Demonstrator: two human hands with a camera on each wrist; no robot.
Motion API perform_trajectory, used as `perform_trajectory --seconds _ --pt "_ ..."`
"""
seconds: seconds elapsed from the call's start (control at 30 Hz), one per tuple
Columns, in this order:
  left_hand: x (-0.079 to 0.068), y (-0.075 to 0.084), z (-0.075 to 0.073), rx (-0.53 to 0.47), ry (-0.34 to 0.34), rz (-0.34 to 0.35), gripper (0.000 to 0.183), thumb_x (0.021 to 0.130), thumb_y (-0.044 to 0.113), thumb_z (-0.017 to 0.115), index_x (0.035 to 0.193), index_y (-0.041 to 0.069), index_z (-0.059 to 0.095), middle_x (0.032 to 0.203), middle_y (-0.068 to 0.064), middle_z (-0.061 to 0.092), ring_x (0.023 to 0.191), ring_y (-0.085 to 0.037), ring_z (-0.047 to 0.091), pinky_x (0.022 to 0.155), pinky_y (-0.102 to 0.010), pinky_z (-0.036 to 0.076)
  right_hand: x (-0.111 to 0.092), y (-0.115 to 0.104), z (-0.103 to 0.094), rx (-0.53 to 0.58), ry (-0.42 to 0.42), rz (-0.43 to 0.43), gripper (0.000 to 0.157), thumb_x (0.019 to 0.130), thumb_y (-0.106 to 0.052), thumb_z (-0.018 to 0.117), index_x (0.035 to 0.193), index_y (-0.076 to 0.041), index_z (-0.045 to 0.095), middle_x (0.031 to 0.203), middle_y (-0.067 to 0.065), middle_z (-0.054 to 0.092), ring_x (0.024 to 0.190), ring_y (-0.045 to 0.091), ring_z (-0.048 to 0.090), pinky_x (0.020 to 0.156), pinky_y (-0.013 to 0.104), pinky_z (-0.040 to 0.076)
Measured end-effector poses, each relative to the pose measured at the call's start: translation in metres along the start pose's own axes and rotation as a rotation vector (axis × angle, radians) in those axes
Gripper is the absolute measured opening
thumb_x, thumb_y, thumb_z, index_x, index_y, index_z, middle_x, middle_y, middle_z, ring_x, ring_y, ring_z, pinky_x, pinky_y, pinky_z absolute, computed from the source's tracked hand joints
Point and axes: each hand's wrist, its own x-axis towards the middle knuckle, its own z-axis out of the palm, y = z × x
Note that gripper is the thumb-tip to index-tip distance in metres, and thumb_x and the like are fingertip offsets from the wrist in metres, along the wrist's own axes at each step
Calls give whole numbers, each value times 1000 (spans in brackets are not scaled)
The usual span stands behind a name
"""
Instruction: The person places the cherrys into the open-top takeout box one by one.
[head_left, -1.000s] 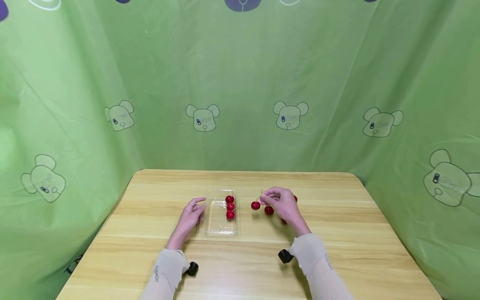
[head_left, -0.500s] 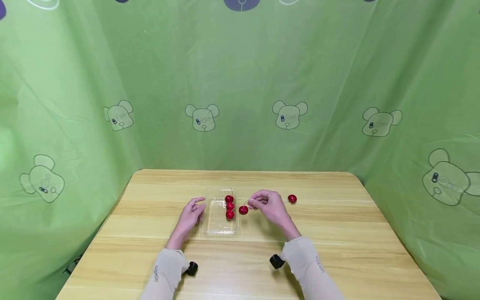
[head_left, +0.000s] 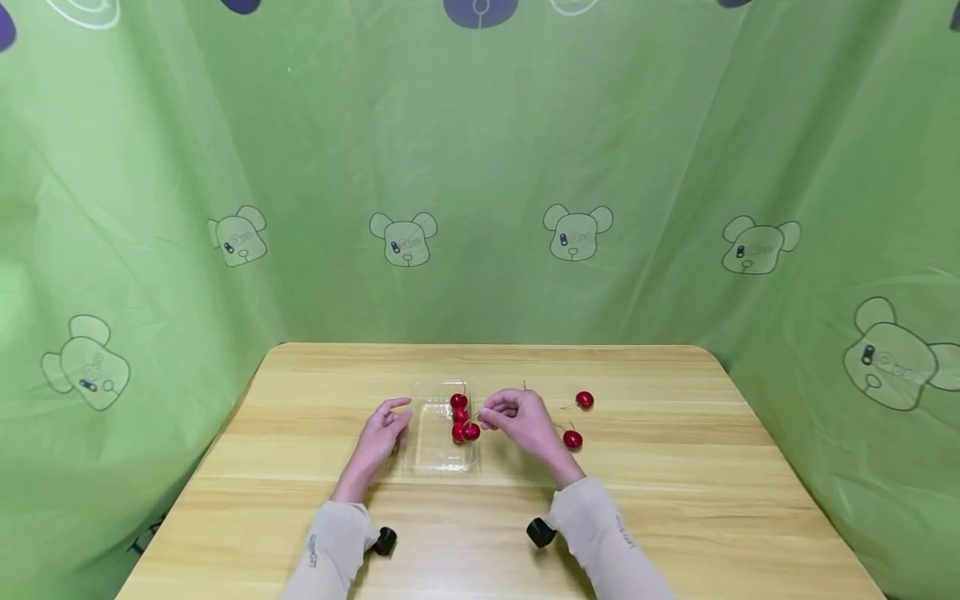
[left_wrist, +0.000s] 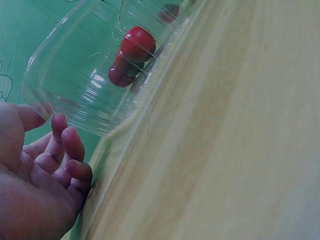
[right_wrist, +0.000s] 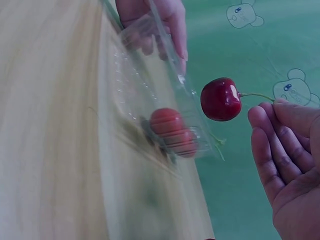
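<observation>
Between thumb and index finger my right hand pinches the thin green stem of a cherry. The fruit hangs clear of the fingers, at the right edge of a clear plastic container in the head view. Inside that container, several red cherries line the right side, stems on. My left hand is at the container's left side, fingers loosely bent and fingertips right at its wall. Two loose cherries, one farther back and one nearer, lie right of my right hand.
The wooden table has rounded far corners. A green curtain with bear-head drawings hangs behind it and along both sides. Small black devices sit at my left cuff and right cuff.
My right hand has carried the cherry left and slightly nearer, from above the table to the container's right edge. The loose cherries at the right are now uncovered. My left hand stays put.
</observation>
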Motion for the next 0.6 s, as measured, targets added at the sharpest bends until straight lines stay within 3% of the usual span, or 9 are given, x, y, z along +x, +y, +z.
perform_trajectory --seconds 0.17,0.37,0.6 --pt "0 0 1 4 -1 1 44 106 17 60 147 4 52 84 -8 61 67 -17 53 58 -23 41 -1 4 7 -47 -6 -25 6 92 -13 77 96 -8 77 84 5 77 84 35 74 82 52 60" --pt "-5 8 2 7 -13 -15 44 107 14 58 148 0 50 85 -11 61 69 -19 54 58 -23 41 -1 10 10 -56 3 1 6 90 -16 80 96 -13 79 85 3 76 89 42 73 82 52 60" --pt "-8 15 1 3 -18 -16 44 106 11 58 147 -3 50 85 -14 61 68 -20 55 57 -23 41 -2 17 14 -90 -1 -11 10 88 -19 82 97 -14 80 91 1 77 85 28 72 73 28 59"
